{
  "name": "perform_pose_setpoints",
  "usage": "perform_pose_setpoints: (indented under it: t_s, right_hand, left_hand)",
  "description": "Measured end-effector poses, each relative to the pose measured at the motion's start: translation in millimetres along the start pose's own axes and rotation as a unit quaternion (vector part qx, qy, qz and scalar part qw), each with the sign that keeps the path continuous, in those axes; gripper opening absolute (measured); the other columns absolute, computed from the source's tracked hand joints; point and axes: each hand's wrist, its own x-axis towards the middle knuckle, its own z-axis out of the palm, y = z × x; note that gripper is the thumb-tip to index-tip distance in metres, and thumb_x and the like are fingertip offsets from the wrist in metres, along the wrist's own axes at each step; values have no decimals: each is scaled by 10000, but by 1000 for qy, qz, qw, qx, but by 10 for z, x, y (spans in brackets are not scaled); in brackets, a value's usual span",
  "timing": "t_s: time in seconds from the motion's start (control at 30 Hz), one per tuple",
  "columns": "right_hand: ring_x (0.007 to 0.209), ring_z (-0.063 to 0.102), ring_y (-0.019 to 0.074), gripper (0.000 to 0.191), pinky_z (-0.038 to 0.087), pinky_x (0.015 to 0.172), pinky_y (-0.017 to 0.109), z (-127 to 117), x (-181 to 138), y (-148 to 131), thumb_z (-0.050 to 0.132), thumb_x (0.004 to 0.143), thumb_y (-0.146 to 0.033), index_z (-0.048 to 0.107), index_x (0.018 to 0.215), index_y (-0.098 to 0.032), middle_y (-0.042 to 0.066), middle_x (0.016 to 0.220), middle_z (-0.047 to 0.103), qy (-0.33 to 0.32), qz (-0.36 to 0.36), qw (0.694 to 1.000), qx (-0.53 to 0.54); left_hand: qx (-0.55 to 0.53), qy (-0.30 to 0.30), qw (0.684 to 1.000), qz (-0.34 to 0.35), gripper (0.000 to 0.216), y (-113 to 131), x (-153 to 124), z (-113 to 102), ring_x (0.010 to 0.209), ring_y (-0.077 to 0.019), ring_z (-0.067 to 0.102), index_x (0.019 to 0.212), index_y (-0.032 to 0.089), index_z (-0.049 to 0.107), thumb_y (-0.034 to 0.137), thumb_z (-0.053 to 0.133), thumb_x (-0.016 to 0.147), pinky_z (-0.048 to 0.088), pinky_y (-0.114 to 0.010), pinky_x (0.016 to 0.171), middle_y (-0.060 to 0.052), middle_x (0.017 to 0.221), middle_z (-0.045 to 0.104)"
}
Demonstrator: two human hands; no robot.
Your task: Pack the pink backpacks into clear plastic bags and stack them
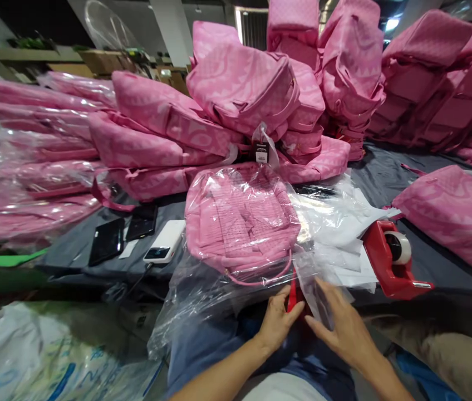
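My left hand point(276, 318) pinches a narrow red strip point(292, 294) low in front of my lap. Close beside it, my right hand point(342, 322) is slightly blurred and has its thumb and fingers around a small clear plastic bag point(311, 287). Just beyond both hands lies a pink backpack point(242, 217) inside a large clear plastic bag point(190, 301), whose loose end hangs over the table edge. A black-and-white tag point(261, 151) shows at the backpack's far end. What lies between my palms is partly hidden.
A red tape dispenser point(380, 262) stands right of white sheets point(344, 262). A white power bank point(165, 242) and a black phone point(106, 240) lie left. Stacked pink backpacks point(152, 145) line the back. A person's beige-clad leg point(440, 356) is at right.
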Motion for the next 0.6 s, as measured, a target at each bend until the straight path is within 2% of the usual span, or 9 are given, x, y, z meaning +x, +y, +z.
perform_pose_setpoints:
  t_s: [0.1,0.2,0.23,0.3,0.37,0.4,0.5,0.53,0.6]
  right_hand:
    - [1413,494,297,802,508,1106,451,292,-44,-25,647,899,-381,298,1604,-223,154,1565,458,-3,36,998,55]
    - [1431,476,260,728,461,1154,452,417,-129,83,537,940,-273,275,1619,-243,129,1576,452,14,68,994,85]
    - [1425,484,247,685,453,1161,450,421,-147,125,484,950,-231,305,1611,-254,115,1560,477,18,70,994,82]
    - [1405,509,227,659,464,1153,437,412,-170,192,397,945,-154,364,1590,-285,89,1535,512,23,76,995,54]
    - [1376,542,225,702,521,1099,413,416,-193,208,365,915,-104,376,1585,-315,77,1550,494,33,86,996,5]
    - [1359,559,233,721,555,1057,402,428,-209,191,365,905,-93,370,1587,-325,81,1564,473,42,87,995,-25]
    - [1306,607,271,732,620,950,402,475,-286,47,371,919,-93,320,1609,-332,114,1555,476,74,61,990,-106]
    - [1287,620,285,724,630,928,413,482,-326,-21,383,937,-110,286,1623,-323,131,1536,495,88,47,987,-129]
    - [1265,634,311,713,637,907,430,471,-436,-150,435,973,-176,222,1645,-281,165,1505,523,109,20,980,-162]
  left_hand:
    - [2,-103,994,19,458,169,-101,-43,1059,-237,671,1262,198,683,488,423,1021,507,-354,1035,-74,1161,736]
    - [59,-187,974,114,461,218,-94,-122,1135,-209,644,1316,218,647,384,285,1084,478,-357,1095,-79,1226,702]
    - [109,-177,965,159,435,203,-61,-152,1110,-207,650,1310,205,641,354,301,1085,505,-358,1064,-90,1199,702]
    - [246,-91,930,257,359,161,45,-211,1066,-212,660,1306,159,612,271,367,1069,551,-356,987,-118,1144,699]
    - [384,-23,848,363,337,168,199,-251,1132,-230,647,1338,138,569,177,412,1042,553,-371,983,-144,1187,687]
    - [438,-25,796,418,349,205,290,-257,1204,-242,621,1360,144,552,151,432,1032,534,-387,1019,-150,1249,672]
    - [524,-144,649,533,261,405,576,-209,1317,-255,558,1255,154,628,185,521,1019,450,-412,1134,-128,1311,666]
    - [534,-185,618,547,193,471,658,-184,1244,-242,608,1146,142,669,204,540,1016,464,-395,1116,-123,1219,706]
    - [543,-233,584,557,158,548,767,-153,1012,-212,695,952,125,689,198,559,1004,531,-361,1015,-108,988,747]
